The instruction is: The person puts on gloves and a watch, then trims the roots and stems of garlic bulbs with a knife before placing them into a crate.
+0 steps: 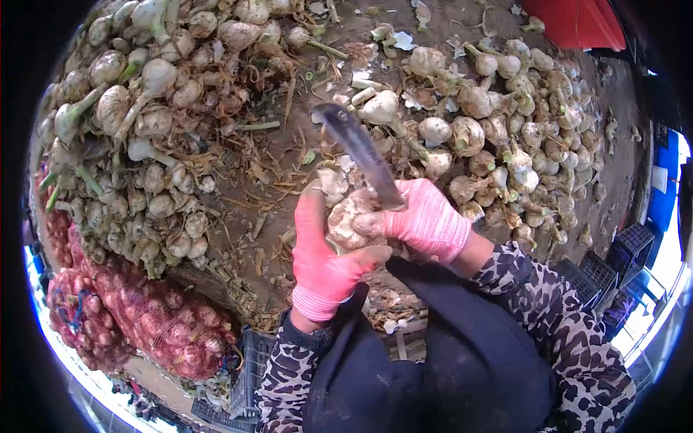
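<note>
Littered ground [447,18], garlic heaps [148,130] both sides | left hand [321,260]: gripping garlic bulb [345,220] | right hand [426,220]: closed around curved knife [359,146]

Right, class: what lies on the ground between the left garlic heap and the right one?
The head view shows dry husks and cut stalks scattered over brown ground.

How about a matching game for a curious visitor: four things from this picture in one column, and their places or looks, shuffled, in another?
Column one
1. Curved blade
2. Held bulb
3. Net sacks
4. Sleeves

Column two
A. Leopard-patterned
B. Between the left hand and the right hand
C. At the lower left of the picture, filled
D. Sticking out from the right hand's grip, away from the body

Right pairs: 1-D, 2-B, 3-C, 4-A
</note>
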A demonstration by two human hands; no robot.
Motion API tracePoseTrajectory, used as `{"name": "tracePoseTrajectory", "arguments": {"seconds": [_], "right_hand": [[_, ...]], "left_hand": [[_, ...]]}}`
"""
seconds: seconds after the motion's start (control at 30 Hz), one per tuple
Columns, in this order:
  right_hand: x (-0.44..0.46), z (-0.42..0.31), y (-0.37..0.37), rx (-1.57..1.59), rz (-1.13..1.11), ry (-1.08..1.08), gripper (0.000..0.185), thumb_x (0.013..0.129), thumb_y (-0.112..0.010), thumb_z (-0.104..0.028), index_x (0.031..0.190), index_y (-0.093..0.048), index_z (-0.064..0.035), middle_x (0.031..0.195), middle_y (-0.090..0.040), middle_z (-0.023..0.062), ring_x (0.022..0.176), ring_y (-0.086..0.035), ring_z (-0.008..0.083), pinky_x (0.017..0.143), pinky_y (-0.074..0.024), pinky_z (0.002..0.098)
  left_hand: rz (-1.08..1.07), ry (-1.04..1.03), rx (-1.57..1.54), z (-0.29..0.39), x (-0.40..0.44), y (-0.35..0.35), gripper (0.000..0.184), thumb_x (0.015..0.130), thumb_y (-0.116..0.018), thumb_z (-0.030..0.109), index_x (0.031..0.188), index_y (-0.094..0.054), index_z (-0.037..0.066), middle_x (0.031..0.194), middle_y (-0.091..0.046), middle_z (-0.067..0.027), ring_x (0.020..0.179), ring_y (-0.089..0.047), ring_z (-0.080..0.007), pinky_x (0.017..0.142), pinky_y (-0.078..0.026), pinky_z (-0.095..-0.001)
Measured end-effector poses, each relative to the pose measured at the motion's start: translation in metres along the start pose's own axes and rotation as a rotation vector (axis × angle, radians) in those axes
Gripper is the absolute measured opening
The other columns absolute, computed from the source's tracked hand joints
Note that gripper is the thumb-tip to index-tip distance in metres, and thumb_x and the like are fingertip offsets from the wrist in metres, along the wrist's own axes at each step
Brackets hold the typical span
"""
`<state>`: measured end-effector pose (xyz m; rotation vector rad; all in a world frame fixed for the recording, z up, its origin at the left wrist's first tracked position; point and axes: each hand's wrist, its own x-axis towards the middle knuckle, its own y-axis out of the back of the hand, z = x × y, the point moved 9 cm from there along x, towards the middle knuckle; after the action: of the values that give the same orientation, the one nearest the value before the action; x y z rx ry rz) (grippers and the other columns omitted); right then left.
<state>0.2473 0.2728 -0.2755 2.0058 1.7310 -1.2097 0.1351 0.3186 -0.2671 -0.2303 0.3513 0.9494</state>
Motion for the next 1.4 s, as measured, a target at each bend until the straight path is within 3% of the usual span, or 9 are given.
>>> {"name": "tracePoseTrajectory", "arguments": {"seconds": [0.1,0.33,0.47,0.6,0.7,0.77,0.93,1.17,1.4], "right_hand": [[0.004,-0.008,-0.002,-0.016,-0.021,0.301,0.039,0.075,-0.072,-0.013,0.109,-0.059,-0.0009,0.091,-0.065,0.0027,0.083,-0.058,0.0083,0.071,-0.0477,0.0245],[-0.012,-0.044,-0.009,-0.997,0.163,0.763,0.040,0.066,-0.066,-0.010,0.104,-0.058,-0.0064,0.092,-0.060,0.0147,0.083,-0.060,0.0321,0.071,-0.0494,0.0373],[0.021,0.004,0.031,-1.257,0.177,0.467,0.027,0.064,-0.061,-0.009,0.090,-0.055,-0.0061,0.088,-0.058,0.0153,0.082,-0.058,0.0340,0.071,-0.0477,0.0416],[0.016,0.030,0.102,-0.710,0.462,0.324,0.024,0.071,-0.064,-0.004,0.095,-0.063,-0.0063,0.083,-0.064,0.0109,0.072,-0.061,0.0177,0.069,-0.0489,0.0286],[0.047,0.080,0.109,0.185,0.333,0.035,0.019,0.072,-0.067,-0.005,0.090,-0.065,-0.0038,0.083,-0.065,0.0067,0.075,-0.061,0.0134,0.071,-0.0486,0.0267],[0.017,0.016,0.091,-0.566,0.428,0.161,0.022,0.072,-0.070,-0.008,0.093,-0.065,-0.0037,0.083,-0.066,0.0036,0.076,-0.060,0.0118,0.072,-0.0483,0.0259],[0.004,0.017,0.115,-0.408,0.523,0.155,0.021,0.073,-0.071,-0.008,0.091,-0.063,-0.0002,0.078,-0.063,0.0015,0.071,-0.056,0.0088,0.066,-0.0462,0.0238],[0.016,0.016,0.104,-0.330,0.490,0.095,0.020,0.073,-0.069,-0.004,0.092,-0.064,-0.0026,0.070,-0.059,-0.0010,0.058,-0.052,0.0055,0.053,-0.0418,0.0211],[0.018,0.006,0.063,-0.409,0.381,0.100,0.022,0.073,-0.071,-0.008,0.093,-0.063,-0.0006,0.071,-0.060,0.0014,0.068,-0.058,0.0112,0.064,-0.0478,0.0262]], "left_hand": [[0.010,0.244,-0.716,-0.022,-0.004,0.001,0.074,0.073,-0.069,0.009,0.133,-0.029,-0.004,0.111,-0.054,-0.0081,0.096,-0.056,-0.0181,0.082,-0.046,-0.0296],[0.064,0.318,-0.129,-0.025,-0.004,0.020,0.033,0.077,-0.061,0.003,0.109,-0.054,-0.002,0.096,-0.060,-0.0057,0.083,-0.056,-0.0115,0.070,-0.046,-0.0230],[0.093,-0.208,0.402,0.019,-0.005,0.037,0.029,0.074,-0.066,0.005,0.102,-0.060,0.002,0.089,-0.060,-0.0072,0.076,-0.058,-0.0139,0.068,-0.047,-0.0272],[0.227,0.290,0.014,-0.006,-0.002,0.061,0.038,0.077,-0.068,0.008,0.112,-0.054,0.001,0.097,-0.061,-0.0070,0.087,-0.057,-0.0134,0.075,-0.047,-0.0276],[-0.365,0.226,-0.431,0.029,0.001,0.001,0.052,0.080,-0.061,-0.001,0.128,-0.042,-0.001,0.119,-0.052,-0.0097,0.099,-0.056,-0.0172,0.084,-0.047,-0.0308],[0.030,-0.064,0.012,0.021,0.025,0.058,0.048,0.079,-0.063,0.003,0.124,-0.047,-0.002,0.115,-0.055,-0.0106,0.101,-0.055,-0.0195,0.086,-0.046,-0.0326],[0.827,-0.246,1.456,0.068,0.025,0.220,0.053,0.079,-0.061,0.032,0.118,-0.050,-0.003,0.120,-0.050,-0.0260,0.110,-0.050,-0.0395,0.095,-0.040,-0.0467],[0.483,0.701,1.268,0.019,0.088,0.310,0.069,0.074,-0.067,0.044,0.121,-0.048,-0.003,0.118,-0.055,-0.0226,0.109,-0.054,-0.0335,0.091,-0.043,-0.0405],[0.417,0.274,0.855,-0.005,0.051,0.202,0.060,0.062,-0.074,0.028,0.111,-0.054,0.000,0.109,-0.059,-0.0184,0.099,-0.058,-0.0298,0.087,-0.045,-0.0370]]}}
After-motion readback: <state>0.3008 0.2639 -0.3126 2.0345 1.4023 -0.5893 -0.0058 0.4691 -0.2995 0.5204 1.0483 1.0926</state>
